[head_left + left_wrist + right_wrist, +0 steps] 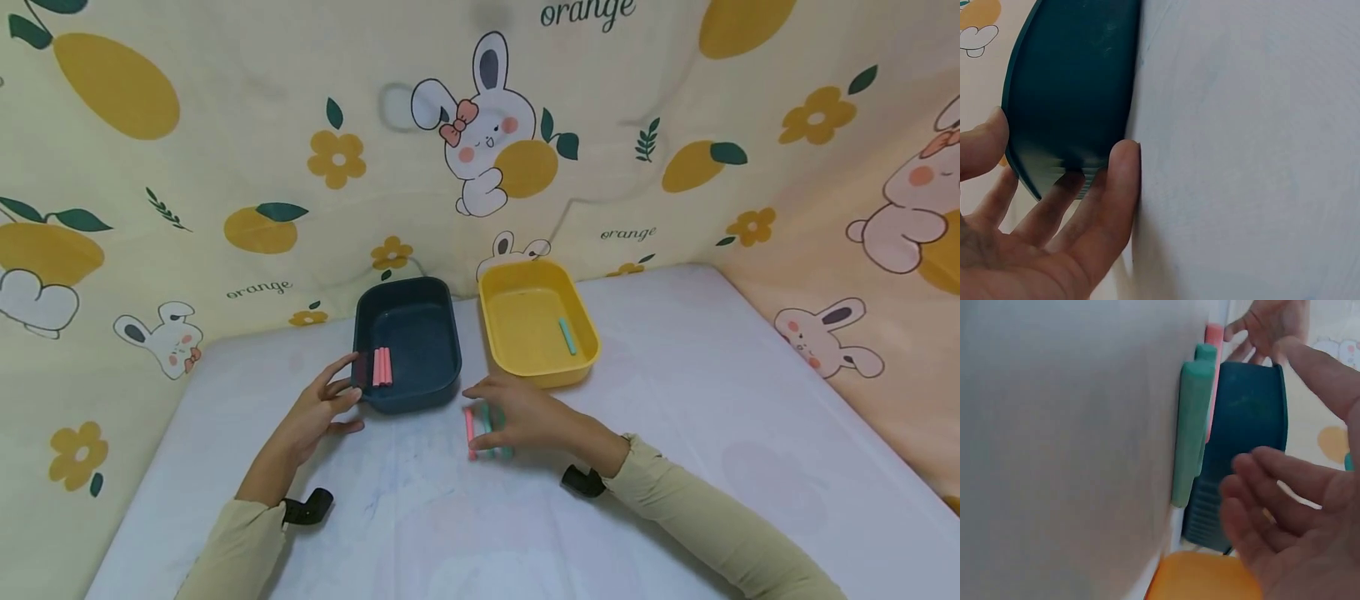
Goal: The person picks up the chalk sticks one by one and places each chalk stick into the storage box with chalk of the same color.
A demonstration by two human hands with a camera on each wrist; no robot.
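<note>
Three sticks lie side by side on the white table [420, 533], beneath my right hand [525, 414]: a pink stick [470, 433] on the left and two green sticks [1193, 434] to its right. My right thumb and fingers stand wide apart, holding nothing. To lift one well, I judge I should set finger and thumb across its width, come straight down and pinch lightly at the middle, so its neighbours don't roll. My left hand [311, 417] holds nothing either; its spread fingers rest against the blue bin [420, 312], where gentle pressure should steady it without tipping. The sticks look slim, straight and blunt-ended, in soft pink and minty green. Three pink sticks [382, 367] lie in that bin, and a single green stick [567, 336] in the yellow bin [521, 325].
</note>
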